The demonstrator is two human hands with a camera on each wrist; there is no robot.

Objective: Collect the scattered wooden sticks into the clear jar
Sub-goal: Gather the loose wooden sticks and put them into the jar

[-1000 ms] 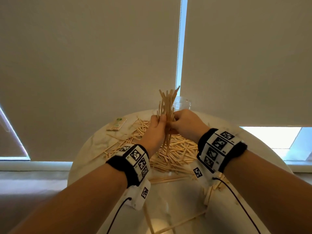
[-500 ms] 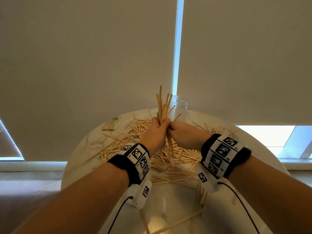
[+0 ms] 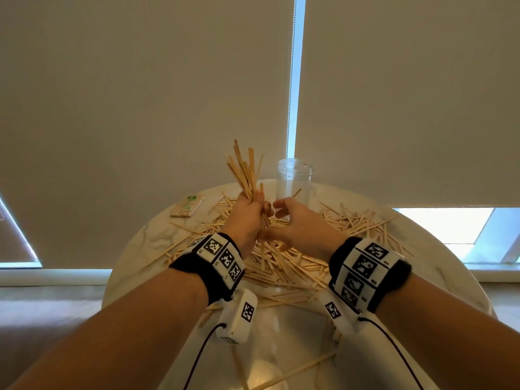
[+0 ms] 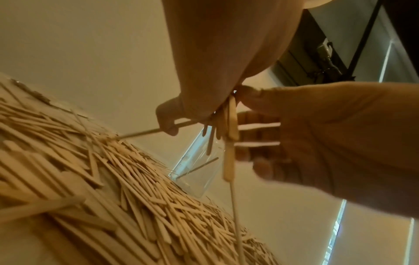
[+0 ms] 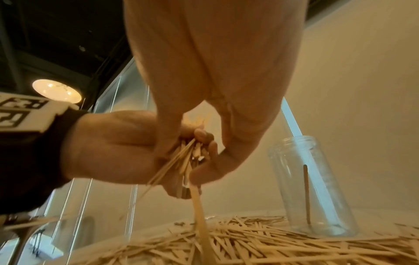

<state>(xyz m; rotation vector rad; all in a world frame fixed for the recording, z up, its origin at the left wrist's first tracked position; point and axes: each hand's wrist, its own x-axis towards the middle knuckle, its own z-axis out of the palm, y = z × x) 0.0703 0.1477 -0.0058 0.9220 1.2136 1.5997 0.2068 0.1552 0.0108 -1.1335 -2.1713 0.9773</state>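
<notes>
At the far left of the round table (image 3: pixel 135 243) lies a small banded packet of sticks (image 3: pixel 187 206), apart from the rest. Loose wooden sticks (image 3: pixel 281 263) cover the middle of the tabletop in a scattered heap. The left forearm reaches forward over the heap, wrist banded with a marker cuff (image 3: pixel 216 256). The left hand (image 3: pixel 247 213) is raised above the pile, fingers curled tight around a bundle of sticks (image 3: pixel 243 171) that fans upward and tilts slightly left; lower ends hang below the fist toward the heap. Just to its right, the right hand (image 3: pixel 295 220) is held near the bundle, fingers loosely spread and partly bent, gripping nothing that I can see. Its wrist carries a second marker cuff (image 3: pixel 365 270). Behind the right hand the clear jar (image 3: pixel 294 187) stands upright on the table, one stick leaning inside it.
</notes>
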